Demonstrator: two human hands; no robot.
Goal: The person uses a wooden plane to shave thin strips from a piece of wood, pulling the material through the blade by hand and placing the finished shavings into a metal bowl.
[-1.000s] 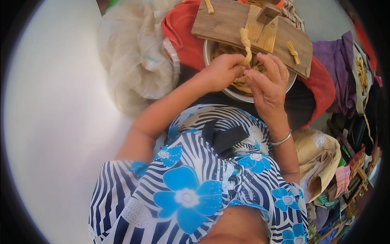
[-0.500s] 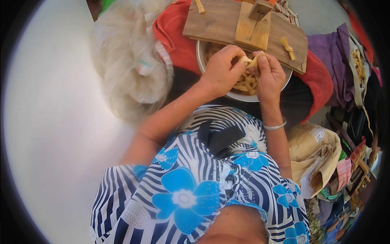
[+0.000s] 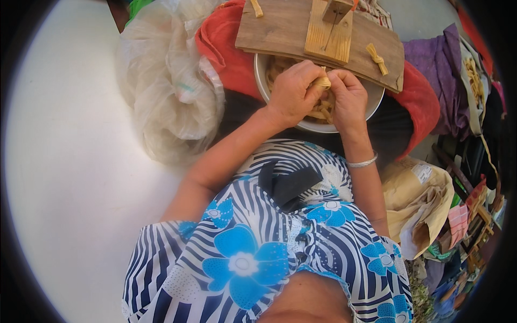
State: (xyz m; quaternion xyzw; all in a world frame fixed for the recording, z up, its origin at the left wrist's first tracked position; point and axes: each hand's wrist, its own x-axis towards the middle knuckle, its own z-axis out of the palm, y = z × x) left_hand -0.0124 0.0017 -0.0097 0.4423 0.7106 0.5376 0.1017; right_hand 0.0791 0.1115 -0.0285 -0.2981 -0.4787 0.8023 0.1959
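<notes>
Above a metal basin (image 3: 259, 64) in my lap, my left hand (image 3: 293, 90) is closed around a pale yellow strip (image 3: 323, 82), which is looped and bunched between the fingers. The fingertips of my right hand (image 3: 350, 99) pinch at the same strip, right beside the left thumb. Inside the basin lie several yellowish-brown pieces (image 3: 322, 114), partly hidden by my hands. A wooden board (image 3: 280, 32) spans the basin's far side. On its right end rests a knotted yellow strip (image 3: 377, 58), and another piece (image 3: 257, 7) is at its far left.
A lighter wooden plate with an upright block (image 3: 334, 40) is on the board. Red cloth (image 3: 221, 48) lies beneath the basin. Crumpled clear plastic (image 3: 161, 91) is at left; purple cloth (image 3: 433, 81), a bag of yellow strips (image 3: 473, 81) and a brown paper bag (image 3: 414, 199) are at right.
The strip, earlier stretched out between both hands, is now gathered more tightly at my left fingers. My right hand has shifted slightly left and turned inward.
</notes>
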